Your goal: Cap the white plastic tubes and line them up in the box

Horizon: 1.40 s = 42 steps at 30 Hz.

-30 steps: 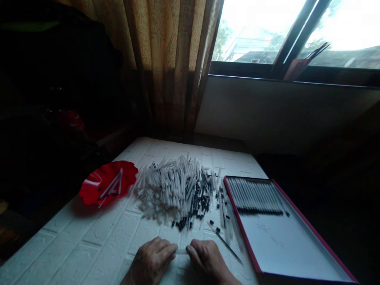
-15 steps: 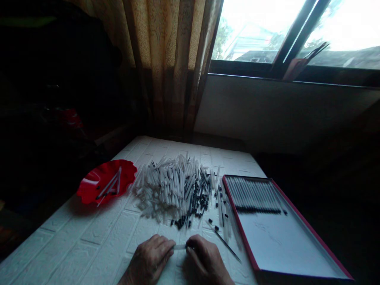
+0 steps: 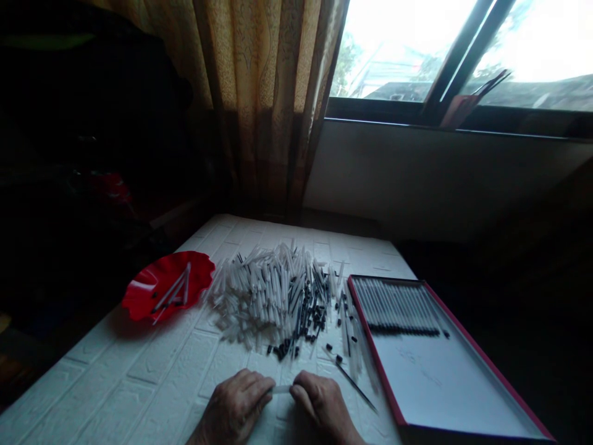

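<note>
Left hand: The person's left hand [image 3: 234, 408] rested low at the near edge of the table, its fingers [image 3: 259, 386] curled inward and closed on one end of a short white plastic tube [image 3: 280, 389].

Right hand: The person's right hand [image 3: 324, 408] sat just beside the left, its fingertips [image 3: 301, 384] closed on the other end of the same tube.

Held thing: The white plastic tube lay level between the two hands, close above the table. Its right end was hidden by the fingers.

Table: A table [image 3: 115, 364] with a white brick-patterned top lay in front of the person.

Heap: A large pile of white tubes and thin black rods [image 3: 273, 296] lay at the table's centre, with short black pieces [image 3: 282, 351] scattered along its near side.

Dish: A scalloped red plastic dish [image 3: 139, 290] stood left of the pile, holding a few white tubes.

Tray: A shallow white tray with a red rim [image 3: 375, 352] lay to the right, with a neat row of tubes [image 3: 396, 306] across its far end.

Loose rod: One thin dark rod [image 3: 356, 389] lay between the right hand and the tray.

Behind: A patterned curtain [image 3: 264, 105] hung beside a bright window [image 3: 398, 49].
</note>
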Available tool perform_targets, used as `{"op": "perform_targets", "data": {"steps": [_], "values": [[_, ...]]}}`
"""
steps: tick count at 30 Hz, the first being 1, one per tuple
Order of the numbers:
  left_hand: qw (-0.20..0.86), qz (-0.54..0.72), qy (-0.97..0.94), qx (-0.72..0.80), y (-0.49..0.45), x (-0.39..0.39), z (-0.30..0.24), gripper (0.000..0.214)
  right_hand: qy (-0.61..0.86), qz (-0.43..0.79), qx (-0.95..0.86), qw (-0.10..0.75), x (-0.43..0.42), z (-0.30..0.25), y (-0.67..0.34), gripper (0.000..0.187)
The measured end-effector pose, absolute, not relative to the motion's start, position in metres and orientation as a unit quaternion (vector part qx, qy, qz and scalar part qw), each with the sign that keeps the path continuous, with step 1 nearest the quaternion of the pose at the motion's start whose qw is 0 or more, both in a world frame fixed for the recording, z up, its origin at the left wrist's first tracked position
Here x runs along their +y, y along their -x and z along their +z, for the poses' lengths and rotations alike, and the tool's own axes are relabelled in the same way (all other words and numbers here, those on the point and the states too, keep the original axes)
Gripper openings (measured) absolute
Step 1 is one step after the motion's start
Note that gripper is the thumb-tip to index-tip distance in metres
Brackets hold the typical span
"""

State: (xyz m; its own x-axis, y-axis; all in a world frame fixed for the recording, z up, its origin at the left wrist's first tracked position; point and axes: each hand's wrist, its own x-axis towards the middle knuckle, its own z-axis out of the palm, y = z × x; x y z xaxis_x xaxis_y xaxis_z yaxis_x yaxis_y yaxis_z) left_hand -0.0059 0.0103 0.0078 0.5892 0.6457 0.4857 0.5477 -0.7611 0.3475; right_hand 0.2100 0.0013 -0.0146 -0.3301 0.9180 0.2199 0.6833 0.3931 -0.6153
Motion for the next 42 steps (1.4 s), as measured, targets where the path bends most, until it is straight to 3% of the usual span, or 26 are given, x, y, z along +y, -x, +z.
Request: {"op": "perform_targets", "data": {"steps": [4,11,15,19,23,32,36,42], "values": [[0.080,0.299,-0.886,0.347,0.005,0.010,0.010,0.029,0.488,0.259,-0.767,0.327,-0.004,-0.005,-0.212,0.018],[0.070,0.291,-0.893,0.337,0.005,0.010,0.006,0.026,0.498,0.168,-0.790,0.315,-0.002,-0.027,-0.210,0.047],[0.087,0.286,-0.891,0.342,0.006,0.009,0.005,0.026,0.510,0.175,-0.786,0.301,0.002,-0.030,-0.209,0.050],[0.096,0.279,-0.890,0.348,0.006,0.008,0.007,0.027,0.501,0.227,-0.767,0.331,-0.003,-0.016,-0.211,0.026],[0.085,0.275,-0.891,0.351,0.005,0.009,0.007,0.026,0.476,0.258,-0.760,0.359,-0.007,-0.012,-0.213,0.015],[0.074,0.270,-0.893,0.353,0.006,0.009,0.000,0.021,0.498,0.114,-0.799,0.317,0.000,-0.030,-0.208,0.041],[0.084,0.273,-0.892,0.349,0.006,0.010,0.000,0.021,0.491,0.189,-0.776,0.347,-0.003,-0.020,-0.208,0.016],[0.071,0.284,-0.888,0.355,0.006,0.009,0.000,0.020,0.461,0.226,-0.782,0.355,-0.006,-0.016,-0.212,0.011]]}}
